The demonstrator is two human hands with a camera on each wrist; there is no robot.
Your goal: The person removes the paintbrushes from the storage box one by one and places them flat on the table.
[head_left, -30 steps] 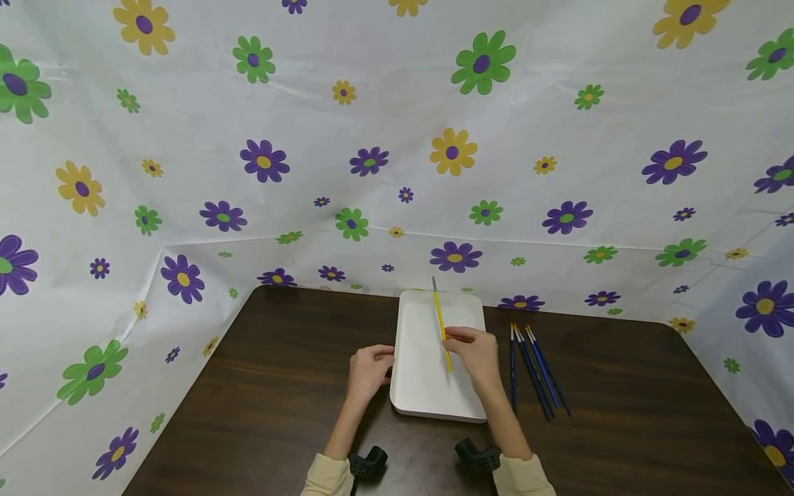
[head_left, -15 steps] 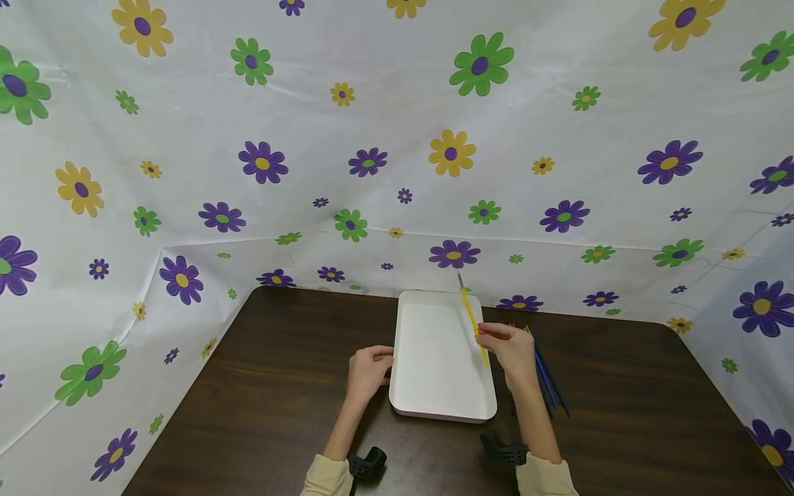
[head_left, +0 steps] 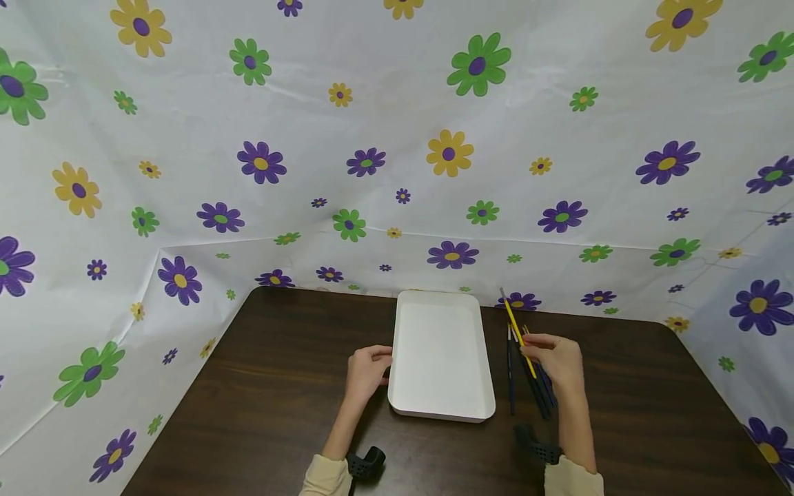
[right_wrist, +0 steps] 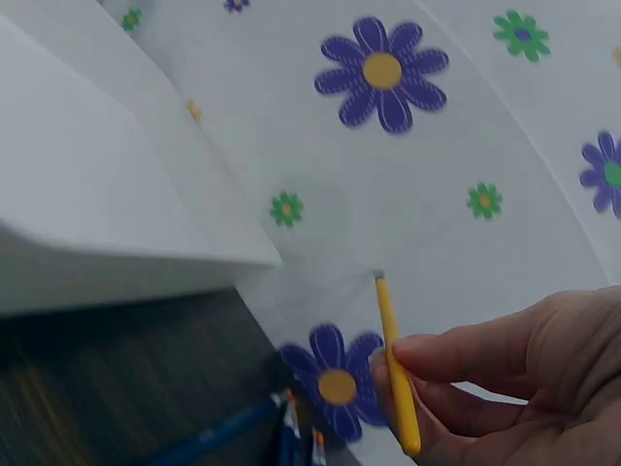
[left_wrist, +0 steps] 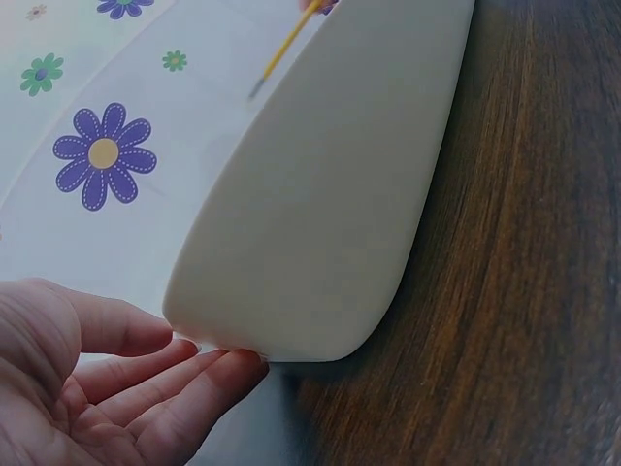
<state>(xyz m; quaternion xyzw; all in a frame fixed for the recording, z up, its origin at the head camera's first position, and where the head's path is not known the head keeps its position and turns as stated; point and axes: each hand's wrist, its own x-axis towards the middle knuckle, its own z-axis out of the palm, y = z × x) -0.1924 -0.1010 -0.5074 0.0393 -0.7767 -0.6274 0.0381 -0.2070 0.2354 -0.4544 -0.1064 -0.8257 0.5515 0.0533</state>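
Observation:
My right hand [head_left: 560,362] pinches a yellow paintbrush [head_left: 512,318] between thumb and fingers. The brush tilts, its tip pointing away from me, above several blue-handled paintbrushes [head_left: 511,382] on the table. In the right wrist view, the yellow paintbrush [right_wrist: 396,379] is held near its lower part, and the blue brushes [right_wrist: 289,437] show at the bottom edge. A shallow white tray [head_left: 442,355] stands lengthwise in front of me. At its left side my left hand [head_left: 367,370] holds the edge. The left wrist view has thumb and fingertips against the tray [left_wrist: 320,194].
The dark wooden table [head_left: 298,344] reaches back to a white flowered sheet [head_left: 397,124] hanging behind it and along both sides. Each wrist carries a black mount [head_left: 367,463]. My right hand partly covers the blue brushes.
My right hand has carried the yellow paintbrush rightward, from above the tray to above the blue brushes. The left hand has stayed at the tray's left edge.

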